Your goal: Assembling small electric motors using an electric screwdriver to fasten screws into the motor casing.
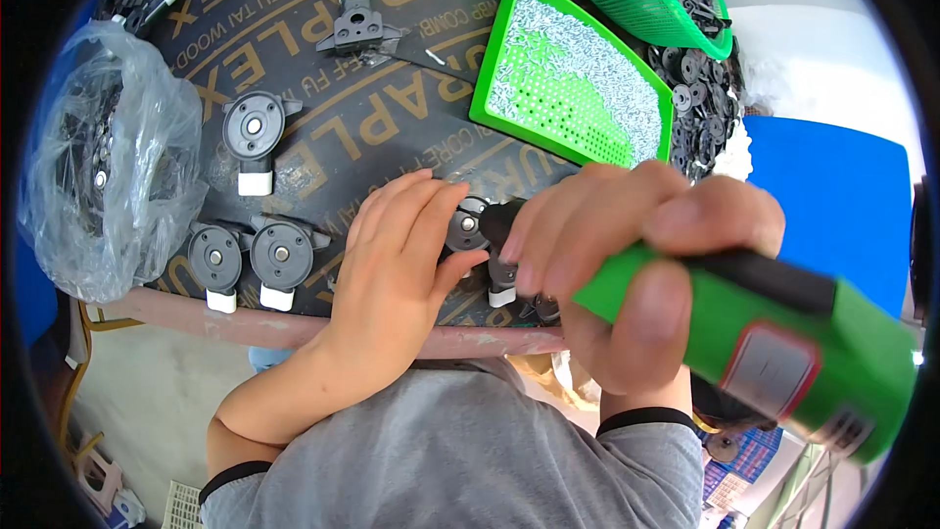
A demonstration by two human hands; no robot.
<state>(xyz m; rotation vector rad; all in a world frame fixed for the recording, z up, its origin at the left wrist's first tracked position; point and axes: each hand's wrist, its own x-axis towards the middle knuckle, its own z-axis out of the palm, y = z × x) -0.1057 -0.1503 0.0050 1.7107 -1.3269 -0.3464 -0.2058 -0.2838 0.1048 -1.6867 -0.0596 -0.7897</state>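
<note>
My right hand is wrapped round a green and black power screwdriver. The tool lies almost level, its black nose pointing left at a dark round plastic part with a metal centre. Thumb and forefinger of my left hand grip that part from its left side. The tool and my right fingers hide the tip, so contact with the part cannot be seen. Just under the nose, another black part with a white end lies partly covered. Two similar assemblies, a left one and a right one, sit left of my left hand.
A green tray of small silvery screws stands beyond my hands, beside a green basket of black parts. Loose black discs are heaped at the right. Further assemblies and a clear plastic bag are on the left.
</note>
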